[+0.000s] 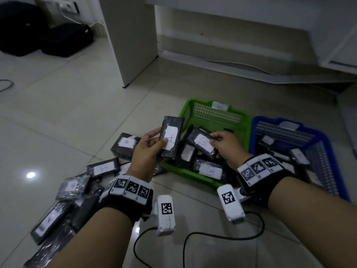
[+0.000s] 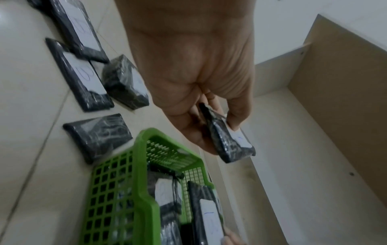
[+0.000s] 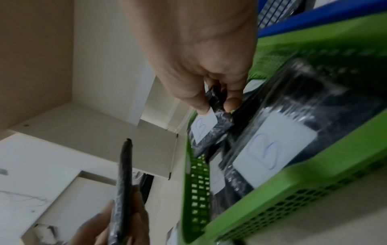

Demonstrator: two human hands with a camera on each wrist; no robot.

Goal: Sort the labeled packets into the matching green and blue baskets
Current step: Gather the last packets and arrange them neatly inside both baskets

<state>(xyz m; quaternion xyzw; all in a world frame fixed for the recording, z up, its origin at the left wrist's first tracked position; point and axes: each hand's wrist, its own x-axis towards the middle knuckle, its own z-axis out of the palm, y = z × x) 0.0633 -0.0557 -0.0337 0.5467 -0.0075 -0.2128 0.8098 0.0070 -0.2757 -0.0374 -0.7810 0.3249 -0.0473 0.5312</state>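
My left hand point(image 1: 154, 144) grips a black wrapped packet point(image 1: 172, 140) upright; its white label reads A. In the left wrist view this packet point(image 2: 228, 140) sits between thumb and fingers. My right hand point(image 1: 222, 140) pinches a packet labelled B point(image 1: 202, 144) by its end, over the green basket point(image 1: 212, 113). The right wrist view shows that packet point(image 3: 209, 131) tilted above the green basket point(image 3: 293, 179), which holds several B packets. The blue basket point(image 1: 289, 128) stands right of the green one with several packets inside. More labelled packets point(image 1: 104, 167) lie piled on the floor at left.
A white furniture panel point(image 1: 131, 45) stands on the tiled floor behind the baskets. Black bags point(image 1: 63, 39) sit at the far left by the wall. Black cables point(image 1: 212, 236) loop on the floor near my wrists.
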